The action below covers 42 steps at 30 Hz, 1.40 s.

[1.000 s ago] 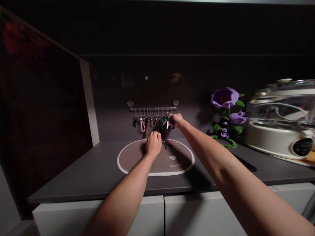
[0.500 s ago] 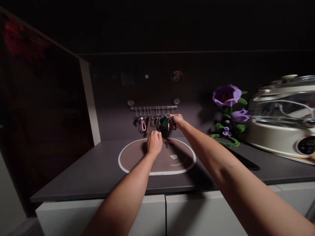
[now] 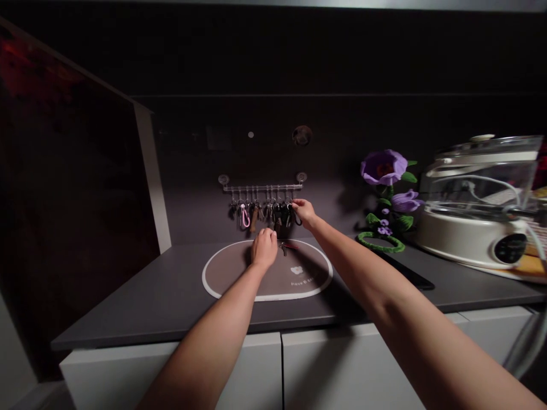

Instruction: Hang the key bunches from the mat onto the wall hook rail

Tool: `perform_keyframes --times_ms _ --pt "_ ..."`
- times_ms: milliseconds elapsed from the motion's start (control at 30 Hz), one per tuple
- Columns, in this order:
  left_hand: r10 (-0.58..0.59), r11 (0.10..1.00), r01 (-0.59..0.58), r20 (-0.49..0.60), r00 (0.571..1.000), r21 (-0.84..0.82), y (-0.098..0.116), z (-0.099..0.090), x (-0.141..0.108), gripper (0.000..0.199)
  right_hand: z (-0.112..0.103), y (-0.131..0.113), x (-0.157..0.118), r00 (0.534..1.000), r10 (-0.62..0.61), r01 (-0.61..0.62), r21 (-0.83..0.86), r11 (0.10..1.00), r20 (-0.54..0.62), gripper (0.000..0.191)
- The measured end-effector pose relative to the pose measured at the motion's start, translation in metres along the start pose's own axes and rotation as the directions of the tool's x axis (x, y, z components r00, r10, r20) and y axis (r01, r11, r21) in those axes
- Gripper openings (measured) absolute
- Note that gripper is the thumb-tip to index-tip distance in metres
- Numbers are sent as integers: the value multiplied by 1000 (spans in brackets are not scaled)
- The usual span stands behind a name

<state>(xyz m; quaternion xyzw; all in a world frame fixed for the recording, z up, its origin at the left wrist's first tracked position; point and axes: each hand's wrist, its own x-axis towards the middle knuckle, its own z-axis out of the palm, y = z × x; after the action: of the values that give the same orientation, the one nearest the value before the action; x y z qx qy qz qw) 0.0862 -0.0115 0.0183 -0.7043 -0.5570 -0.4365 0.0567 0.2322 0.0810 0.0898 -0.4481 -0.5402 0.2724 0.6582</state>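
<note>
A clear rail (image 3: pixel 265 187) with hooks is fixed to the dark wall, and several bunches of keys hang from it, one with a pink loop (image 3: pixel 245 216). At the rail's right end, the fingertips of my right hand (image 3: pixel 303 212) are pinched at a key ring beside a dark loop. Lower down, over the oval mat (image 3: pixel 226 270), my left hand (image 3: pixel 265 248) is curled closed; whatever it may hold is hidden. Just right of it, a small key bunch (image 3: pixel 284 249) with a red piece lies on the mat.
On the right of the grey counter (image 3: pixel 141 296) stand purple knitted flowers (image 3: pixel 384 167) and a cream appliance (image 3: pixel 461 233) with a clear cover. A flat black device (image 3: pixel 410 274) lies before the flowers. White cupboards are below.
The whole view has shifted slightly left and shows more of the right side. Both hands keep nearly the same places; the green-lit fob among the hanging keys now looks dark.
</note>
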Motion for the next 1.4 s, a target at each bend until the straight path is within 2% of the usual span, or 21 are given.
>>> perform_keyframes --times_ms 133,200,400,567,733,1033,1167,1400 --pt "5 1000 -4 44 999 -10 1 -2 -1 24 -2 4 -14 989 -82 67 -120 990 -126 26" --pt "13 1000 -11 69 998 -21 1 -3 -1 24 -4 7 -22 982 -134 113 -158 981 -131 27" --pt "13 1000 -12 134 991 -9 -2 -2 -1 22 -10 27 -57 990 -136 142 -174 974 48 19" --pt "-6 1000 6 187 982 -1 -5 1 -1 21 -17 46 -79 972 -76 157 -373 915 223 12" --pt "-30 1000 29 228 973 8 -7 3 -1 21 -20 51 -79 938 -75 277 -599 751 339 9" --pt "-44 999 40 262 964 20 -10 6 -3 20 -13 61 -70 869 -78 442 -694 568 489 16" --pt "-45 999 40 280 959 26 -10 6 -3 20 -12 62 -70 849 -94 484 -692 535 521 16" --pt "-43 999 39 288 957 20 -11 5 -3 18 -13 61 -72 865 -102 457 -688 564 491 12"
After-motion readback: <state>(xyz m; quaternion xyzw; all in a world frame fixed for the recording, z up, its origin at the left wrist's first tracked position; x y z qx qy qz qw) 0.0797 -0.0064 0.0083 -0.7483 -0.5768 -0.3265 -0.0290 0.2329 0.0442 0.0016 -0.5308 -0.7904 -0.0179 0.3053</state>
